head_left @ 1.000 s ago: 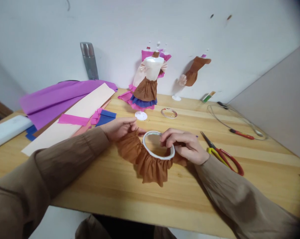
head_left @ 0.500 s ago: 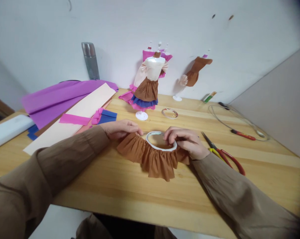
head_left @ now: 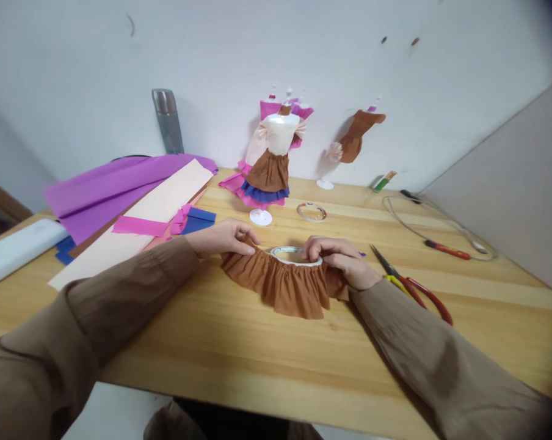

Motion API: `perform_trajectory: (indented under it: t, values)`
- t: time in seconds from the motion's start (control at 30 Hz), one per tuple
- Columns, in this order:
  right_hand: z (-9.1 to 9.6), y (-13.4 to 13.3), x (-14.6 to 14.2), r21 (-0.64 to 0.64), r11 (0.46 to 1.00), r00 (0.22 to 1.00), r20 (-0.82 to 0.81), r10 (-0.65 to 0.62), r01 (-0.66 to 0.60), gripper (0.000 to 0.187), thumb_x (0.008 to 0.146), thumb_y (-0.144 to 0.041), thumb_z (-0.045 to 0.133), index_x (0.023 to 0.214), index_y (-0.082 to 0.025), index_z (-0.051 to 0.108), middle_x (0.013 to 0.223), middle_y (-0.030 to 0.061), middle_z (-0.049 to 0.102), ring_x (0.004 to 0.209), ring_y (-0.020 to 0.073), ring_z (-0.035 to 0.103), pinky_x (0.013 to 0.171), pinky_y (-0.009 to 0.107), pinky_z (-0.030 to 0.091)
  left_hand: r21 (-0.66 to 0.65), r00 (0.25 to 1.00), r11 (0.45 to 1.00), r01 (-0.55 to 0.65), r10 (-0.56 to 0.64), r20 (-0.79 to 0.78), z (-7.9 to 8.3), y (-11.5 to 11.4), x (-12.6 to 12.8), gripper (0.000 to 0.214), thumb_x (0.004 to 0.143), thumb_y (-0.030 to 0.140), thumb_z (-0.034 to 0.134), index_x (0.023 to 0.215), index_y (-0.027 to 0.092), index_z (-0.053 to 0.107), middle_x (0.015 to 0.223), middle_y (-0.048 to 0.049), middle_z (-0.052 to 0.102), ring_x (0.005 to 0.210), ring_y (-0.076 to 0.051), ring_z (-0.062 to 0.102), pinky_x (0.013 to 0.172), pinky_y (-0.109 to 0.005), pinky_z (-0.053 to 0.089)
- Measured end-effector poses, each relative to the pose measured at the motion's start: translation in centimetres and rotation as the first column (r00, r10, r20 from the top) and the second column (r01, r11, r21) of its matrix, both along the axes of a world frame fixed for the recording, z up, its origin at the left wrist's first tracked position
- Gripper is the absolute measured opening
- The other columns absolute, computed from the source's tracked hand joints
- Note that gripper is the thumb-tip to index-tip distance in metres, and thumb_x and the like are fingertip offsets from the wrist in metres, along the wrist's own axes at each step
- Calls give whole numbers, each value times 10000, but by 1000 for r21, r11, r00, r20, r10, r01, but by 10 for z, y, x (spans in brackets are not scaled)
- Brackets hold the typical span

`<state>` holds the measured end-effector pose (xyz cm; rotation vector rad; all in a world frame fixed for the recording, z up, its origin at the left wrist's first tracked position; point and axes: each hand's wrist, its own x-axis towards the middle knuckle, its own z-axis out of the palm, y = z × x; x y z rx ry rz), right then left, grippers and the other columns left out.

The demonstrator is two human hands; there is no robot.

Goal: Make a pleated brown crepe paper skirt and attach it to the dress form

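Note:
A strip of brown crepe paper (head_left: 287, 284), gathered into ruffles, spreads between my hands above the wooden table. My left hand (head_left: 230, 237) pinches its upper left edge between thumb and fingers. Along the ruffle's top edge lies a white tape ring (head_left: 280, 253), tilted, with its opening facing up. My right hand (head_left: 342, 258) is closed on the ring's right side, fingertips curled over the rim and thumb in front. Part of the ruffle hangs below that hand, and its fingers hide the ring's right end.
Scissors (head_left: 408, 287) with red and yellow handles lie right of my right hand. Behind stand small dress forms in paper dresses (head_left: 276, 165) and a clear tape roll (head_left: 311, 212). Purple paper (head_left: 120, 189) and other strips lie left. A corded tool (head_left: 447, 249) rests at right.
The ring has tipped flatter to my view, and the ruffle's lower edge has risen. My left fingers have shifted on the paper's edge; my right hand keeps its hold. The view tilts slightly upward.

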<state>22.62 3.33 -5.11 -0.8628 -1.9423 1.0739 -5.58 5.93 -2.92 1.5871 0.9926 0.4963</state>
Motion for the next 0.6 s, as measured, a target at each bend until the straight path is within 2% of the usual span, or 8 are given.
perform_trajectory:
  t: [0.1, 0.2, 0.37, 0.47, 0.6]
  values:
    - [-4, 2, 1, 52, 998, 998, 47, -44, 41, 89, 696, -192, 513, 668, -183, 597, 756, 48, 627, 745, 205, 593, 706, 339, 460, 3, 1000, 1000, -31, 31, -2, -6, 4, -2, 352, 633, 203, 750, 969, 140, 668, 807, -28, 690, 729, -137, 639, 654, -241, 479]
    - [-9, 5, 3, 106, 992, 992, 97, -85, 75, 120, 751, -181, 522, 764, -177, 641, 820, 57, 650, 809, 208, 610, 783, 361, 464, 76, 998, 995, -63, 63, 8, -11, 9, -3, 301, 650, 206, 736, 937, 139, 677, 884, -53, 708, 790, -157, 658, 695, -261, 500]
    - [-14, 8, 4, 342, 940, 947, 296, -126, 18, 270, 820, -144, 467, 1002, -168, 665, 1018, 98, 690, 958, 218, 643, 880, 409, 490, 183, 990, 973, -138, 141, -4, -12, 12, -4, 207, 642, 147, 709, 845, 138, 675, 855, -28, 694, 788, -145, 634, 737, -261, 485]
    - [-16, 9, 4, 422, 906, 928, 347, -139, -22, 283, 847, -132, 450, 1033, -164, 662, 1059, 115, 692, 1001, 220, 645, 902, 417, 496, 232, 981, 956, -182, 191, -18, -11, 12, -3, 157, 650, 135, 692, 804, 142, 666, 800, -11, 676, 762, -141, 611, 725, -261, 474]
    - [-16, 9, 3, 432, 901, 928, 349, -132, -34, 246, 860, -144, 451, 979, -176, 664, 1034, 111, 690, 991, 217, 642, 891, 405, 495, 266, 971, 938, -221, 237, -29, -11, 13, -5, 118, 643, 148, 693, 758, 138, 666, 756, 0, 660, 737, -141, 583, 693, -256, 448]
